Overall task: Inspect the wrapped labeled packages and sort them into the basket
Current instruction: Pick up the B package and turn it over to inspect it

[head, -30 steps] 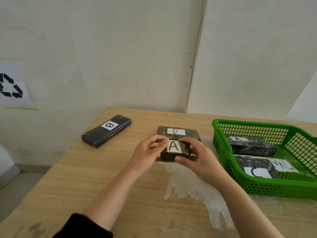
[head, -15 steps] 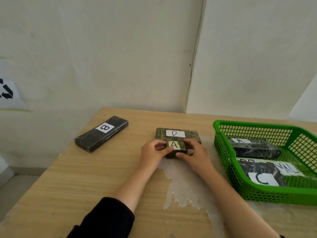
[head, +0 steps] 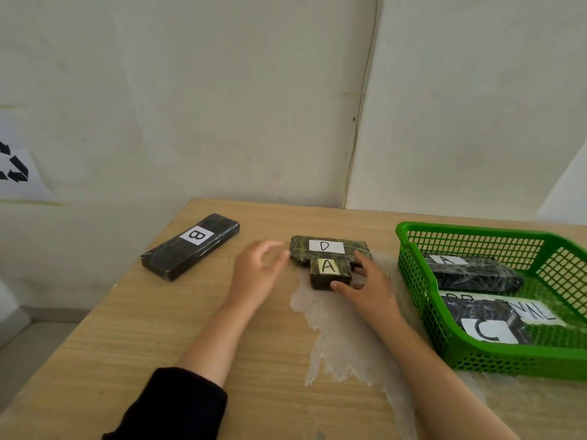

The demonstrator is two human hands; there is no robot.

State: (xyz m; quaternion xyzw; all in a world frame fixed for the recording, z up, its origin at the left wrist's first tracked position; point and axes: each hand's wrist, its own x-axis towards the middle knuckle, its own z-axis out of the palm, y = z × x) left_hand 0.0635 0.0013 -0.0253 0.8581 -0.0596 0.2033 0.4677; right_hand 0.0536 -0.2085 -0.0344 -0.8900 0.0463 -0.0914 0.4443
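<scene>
Pale plastered walls meet in a corner behind a wooden tabletop [head: 127,338], where a sheet printed with recycling arrows [head: 16,168] hangs at far left. A green mesh basket [head: 422,306] sits along the tabletop's right edge, holding two dark wrapped packages, one marked A [head: 470,273] toward the back and one marked C [head: 489,325] toward the front, with a strip of handwritten paper between them. Near the far left corner lies a long black package labeled B [head: 190,246], well apart from both hands. At the tabletop's middle, a package labeled D [head: 330,247] lies flat, and a smaller package labeled A [head: 330,273] rests against its near side. The right hand [head: 368,290] holds that small package, thumb at its near edge and fingers at its right side. The left hand [head: 257,274], motion-blurred, hovers just left of the pair with fingers loosely spread, holding nothing. A crinkled clear film [head: 343,338] lies beneath.
</scene>
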